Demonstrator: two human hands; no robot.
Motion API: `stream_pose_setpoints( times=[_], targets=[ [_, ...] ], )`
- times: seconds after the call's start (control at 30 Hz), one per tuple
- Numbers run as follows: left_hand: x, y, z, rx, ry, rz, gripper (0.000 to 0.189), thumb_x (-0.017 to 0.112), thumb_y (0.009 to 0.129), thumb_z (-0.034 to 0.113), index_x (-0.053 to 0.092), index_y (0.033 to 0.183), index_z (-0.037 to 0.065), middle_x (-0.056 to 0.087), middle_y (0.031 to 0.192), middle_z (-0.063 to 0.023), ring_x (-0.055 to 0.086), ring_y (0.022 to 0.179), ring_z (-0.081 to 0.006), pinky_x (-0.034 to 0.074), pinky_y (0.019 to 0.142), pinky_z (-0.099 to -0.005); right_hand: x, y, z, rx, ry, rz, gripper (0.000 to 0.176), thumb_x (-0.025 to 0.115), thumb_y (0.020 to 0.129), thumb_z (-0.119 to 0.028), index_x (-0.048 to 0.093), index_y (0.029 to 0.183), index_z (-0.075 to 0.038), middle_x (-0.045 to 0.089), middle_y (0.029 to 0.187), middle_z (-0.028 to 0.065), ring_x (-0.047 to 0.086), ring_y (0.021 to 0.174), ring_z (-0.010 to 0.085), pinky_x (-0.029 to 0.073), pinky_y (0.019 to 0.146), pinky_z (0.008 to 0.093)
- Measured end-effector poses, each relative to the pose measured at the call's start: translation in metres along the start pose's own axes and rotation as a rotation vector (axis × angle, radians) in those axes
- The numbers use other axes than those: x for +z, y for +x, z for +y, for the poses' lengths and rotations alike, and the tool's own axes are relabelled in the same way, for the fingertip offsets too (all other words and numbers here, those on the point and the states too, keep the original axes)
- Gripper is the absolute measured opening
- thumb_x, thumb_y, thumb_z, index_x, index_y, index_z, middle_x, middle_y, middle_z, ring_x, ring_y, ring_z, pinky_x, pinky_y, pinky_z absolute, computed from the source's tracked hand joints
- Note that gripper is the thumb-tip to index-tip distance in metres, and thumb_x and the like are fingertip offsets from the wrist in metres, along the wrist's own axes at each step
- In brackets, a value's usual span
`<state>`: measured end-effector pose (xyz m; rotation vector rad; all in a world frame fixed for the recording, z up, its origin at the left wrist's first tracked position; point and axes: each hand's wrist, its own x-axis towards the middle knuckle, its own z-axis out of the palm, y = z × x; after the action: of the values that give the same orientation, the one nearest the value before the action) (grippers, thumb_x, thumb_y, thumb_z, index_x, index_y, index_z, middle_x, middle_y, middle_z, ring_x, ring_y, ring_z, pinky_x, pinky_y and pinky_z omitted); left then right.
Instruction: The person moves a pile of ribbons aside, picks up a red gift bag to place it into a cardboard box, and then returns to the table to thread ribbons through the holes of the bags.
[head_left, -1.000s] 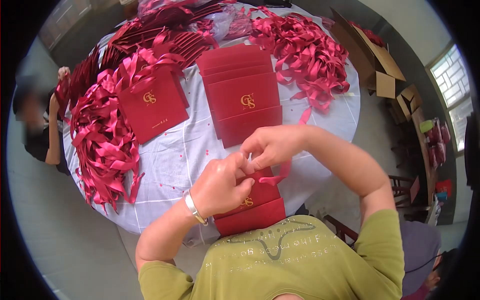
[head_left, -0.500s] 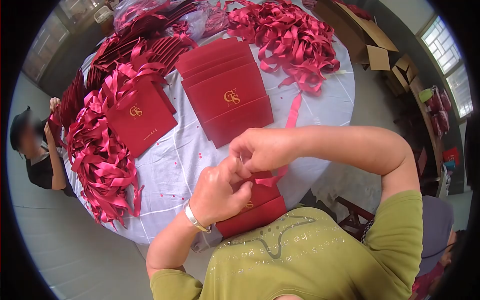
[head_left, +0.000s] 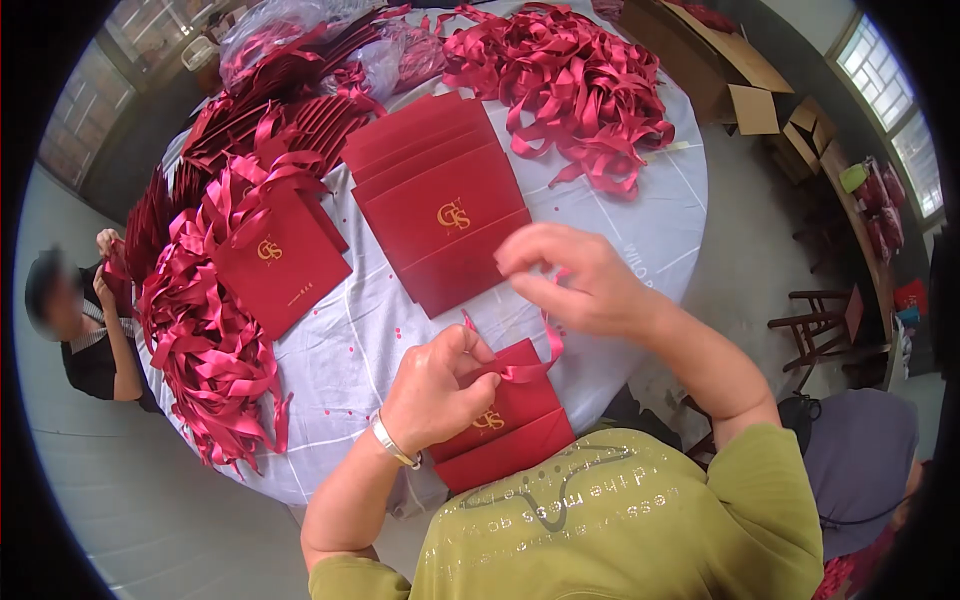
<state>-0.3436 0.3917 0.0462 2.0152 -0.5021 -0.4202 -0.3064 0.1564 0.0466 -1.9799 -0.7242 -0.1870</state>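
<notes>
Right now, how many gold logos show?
3 gold logos: middle stack, left bag, front bag at the left hand. Others may be hidden.

One table (head_left: 365,375); one left hand (head_left: 435,390), one right hand (head_left: 580,278); one bracelet (head_left: 394,445); two ribbon heaps, left (head_left: 205,330) and top right (head_left: 560,80); one bag (head_left: 515,447) at lower centre, others (head_left: 440,210) overlapping uncountably at centre; two cardboard boxes, upper right (head_left: 755,110).

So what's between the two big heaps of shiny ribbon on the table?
In the head view, a stack of overlapping red bags, a strip of white tablecloth and a gold-lettered red bag lie between them.
</notes>
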Motion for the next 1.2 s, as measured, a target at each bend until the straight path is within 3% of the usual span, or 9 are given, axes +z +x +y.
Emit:
stream_pose_setpoints(
  times=[0.03, 0.1, 0.3, 0.4, 0.57, 0.63, 0.7, 0.77, 1.2],
  targets=[
    [-0.001, 0.001, -0.001, 0.003, -0.004, 0.002, 0.02, 0.067, 0.077, 0.008, 0.056, 0.093, 0.0, 0.066, 0.066, -0.0155, 0.067, 0.059, -0.0283, 0.05, 0.058, -0.0351, -0.012, -0.01, 0.006, -0.108, 0.019, -0.081, 0.026, 0.073, 0.08, -0.007, 0.066, 0.105, -0.003, 0.065, 0.11, 0.0119, 0.065, 0.097, 0.0241, 0.052, 0.083, 0.0349],
    [-0.003, 0.002, -0.002, 0.029, 0.047, -0.052, 0.027, 0.066, 0.081, 0.001, 0.06, 0.107, -0.001, 0.064, 0.061, -0.0026, 0.053, 0.057, -0.0032, 0.041, 0.053, -0.0222, -0.021, -0.034, 0.002, -0.034, -0.017, -0.234, 0.029, 0.074, 0.073, -0.01, 0.067, 0.101, -0.006, 0.062, 0.115, 0.0126, 0.055, 0.115, 0.0316, 0.044, 0.099, 0.0419],
    [0.004, 0.003, -0.001, -0.022, -0.01, -0.02, 0.02, 0.066, 0.085, 0.003, 0.07, 0.104, -0.002, 0.066, 0.065, -0.003, 0.055, 0.06, -0.0031, 0.045, 0.055, -0.0227, -0.016, -0.047, -0.003, -0.188, -0.306, -0.17, 0.015, 0.073, 0.069, -0.007, 0.065, 0.081, -0.01, 0.063, 0.116, 0.009, 0.048, 0.13, 0.0324, 0.035, 0.109, 0.0525],
    [0.006, 0.004, 0.005, -0.052, -0.012, 0.02, 0.014, 0.069, 0.084, 0.005, 0.07, 0.095, -0.003, 0.068, 0.066, -0.0042, 0.058, 0.061, -0.0042, 0.047, 0.056, -0.0228, -0.022, -0.055, -0.005, -0.199, -0.274, -0.21, 0.012, 0.073, 0.072, -0.012, 0.065, 0.081, -0.009, 0.067, 0.092, 0.0063, 0.062, 0.107, 0.0281, 0.038, 0.105, 0.0502],
    [0.015, 0.002, 0.003, 0.091, 0.089, 0.149, 0.015, 0.07, 0.081, 0.008, 0.071, 0.091, -0.004, 0.07, 0.071, -0.0145, 0.068, 0.067, -0.0154, 0.053, 0.065, -0.0303, -0.01, -0.051, 0.002, -0.049, -0.009, -0.088, 0.019, 0.068, 0.085, -0.021, 0.066, 0.091, -0.003, 0.066, 0.092, 0.0131, 0.062, 0.084, 0.0313, 0.049, 0.073, 0.0403],
    [0.015, 0.0, 0.001, 0.041, 0.135, 0.139, 0.02, 0.069, 0.08, 0.008, 0.071, 0.093, -0.007, 0.072, 0.075, -0.012, 0.067, 0.073, -0.0154, 0.052, 0.068, -0.0287, 0.009, -0.031, 0.006, 0.03, 0.111, -0.105, 0.025, 0.063, 0.086, -0.022, 0.067, 0.076, 0.001, 0.065, 0.075, 0.0167, 0.062, 0.072, 0.0325, 0.049, 0.068, 0.04],
    [0.009, -0.005, -0.013, -0.005, 0.042, -0.034, 0.037, 0.07, 0.092, 0.019, 0.063, 0.117, -0.006, 0.07, 0.107, -0.0158, 0.066, 0.098, -0.0222, 0.052, 0.089, -0.0358, 0.015, -0.016, 0.002, 0.2, 0.146, -0.253, 0.031, 0.063, 0.085, -0.025, 0.067, 0.069, 0.002, 0.064, 0.064, 0.0173, 0.062, 0.06, 0.0301, 0.049, 0.06, 0.039],
    [0.013, -0.008, -0.001, 0.125, 0.045, 0.01, 0.016, 0.064, 0.091, -0.003, 0.069, 0.106, -0.005, 0.071, 0.097, -0.007, 0.064, 0.088, -0.0113, 0.051, 0.084, -0.0234, 0.028, -0.007, 0.01, 0.295, 0.151, -0.371, 0.033, 0.064, 0.084, -0.028, 0.069, 0.069, 0.001, 0.064, 0.061, 0.0172, 0.061, 0.054, 0.0271, 0.047, 0.053, 0.0396],
    [0.011, -0.014, 0.014, 0.131, 0.126, 0.015, 0.02, 0.067, 0.091, 0.004, 0.069, 0.108, -0.006, 0.073, 0.096, -0.0106, 0.065, 0.088, -0.0142, 0.052, 0.082, -0.0272, 0.038, 0.009, 0.0, 0.423, 0.073, -0.482, 0.043, 0.074, 0.075, -0.039, 0.068, 0.065, 0.002, 0.066, 0.063, 0.0147, 0.062, 0.059, 0.0215, 0.047, 0.053, 0.0381]
  ],
)
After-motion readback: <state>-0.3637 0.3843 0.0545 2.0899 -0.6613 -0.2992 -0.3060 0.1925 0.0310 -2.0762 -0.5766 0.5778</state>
